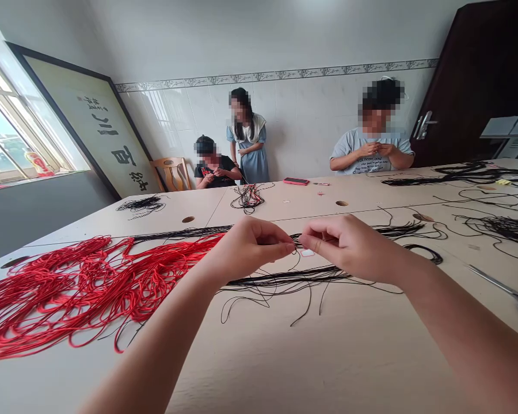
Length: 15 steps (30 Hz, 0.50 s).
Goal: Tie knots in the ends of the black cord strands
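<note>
My left hand [252, 247] is closed in a pinch over the table, fingertips pointing right. Facing it, my right hand [347, 244] is pinched as well, its fingertips almost meeting the left ones. A thin black cord shows at the left fingertips, with a small loop hanging below. What the right fingers hold is hidden. Below and behind the hands lie bundles of black cord [280, 278], with loose ends curling toward me. A large tangled heap of red cord [142, 276] spreads to the left, partly behind my left forearm.
Scissors [496, 282] lie at the right edge. Across the table [311, 345] are a red-edged phone [296, 181], a black-and-red cord bundle [248, 198] and more black cords [501, 227]. Three people are beyond it; two work with their hands. Round holes [342, 203] pierce the tabletop.
</note>
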{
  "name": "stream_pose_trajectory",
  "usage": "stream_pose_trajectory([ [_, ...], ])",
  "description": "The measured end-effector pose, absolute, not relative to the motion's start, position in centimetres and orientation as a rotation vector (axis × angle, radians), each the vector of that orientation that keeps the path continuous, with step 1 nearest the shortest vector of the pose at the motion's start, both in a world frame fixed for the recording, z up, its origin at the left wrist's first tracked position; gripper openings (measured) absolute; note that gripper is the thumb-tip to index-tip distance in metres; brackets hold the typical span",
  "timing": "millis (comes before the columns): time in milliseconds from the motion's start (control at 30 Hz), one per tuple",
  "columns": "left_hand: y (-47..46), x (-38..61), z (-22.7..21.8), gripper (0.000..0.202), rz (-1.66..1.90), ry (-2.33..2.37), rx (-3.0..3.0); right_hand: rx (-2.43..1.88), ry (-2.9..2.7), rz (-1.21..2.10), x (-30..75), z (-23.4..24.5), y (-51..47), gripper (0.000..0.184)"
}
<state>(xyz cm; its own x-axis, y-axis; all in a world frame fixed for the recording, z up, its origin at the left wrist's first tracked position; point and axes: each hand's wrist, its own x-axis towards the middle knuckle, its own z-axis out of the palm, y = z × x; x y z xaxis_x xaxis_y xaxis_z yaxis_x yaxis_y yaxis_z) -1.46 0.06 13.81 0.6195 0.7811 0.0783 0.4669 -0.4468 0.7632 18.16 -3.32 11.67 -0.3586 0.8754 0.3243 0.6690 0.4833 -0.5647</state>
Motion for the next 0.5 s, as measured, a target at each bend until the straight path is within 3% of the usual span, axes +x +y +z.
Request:
stream_pose_trajectory([
  [200,0.2,-1.5,13.9,0.023,0.668,1.022,1.984,-1.205,-2.047,0.363,18.8,12.3,-3.6,0.016],
  [333,0.6,-1.4,13.6,0.022,0.789,1.017,1.841,-1.183,-2.037,0.348,18.2,12.2,-3.5,0.020],
  [500,0.7,-1.1,13.5,0.023,0.887,1.011,1.728,-1.257,-1.804,0.594,16.7,11.3,-2.9,0.025],
])
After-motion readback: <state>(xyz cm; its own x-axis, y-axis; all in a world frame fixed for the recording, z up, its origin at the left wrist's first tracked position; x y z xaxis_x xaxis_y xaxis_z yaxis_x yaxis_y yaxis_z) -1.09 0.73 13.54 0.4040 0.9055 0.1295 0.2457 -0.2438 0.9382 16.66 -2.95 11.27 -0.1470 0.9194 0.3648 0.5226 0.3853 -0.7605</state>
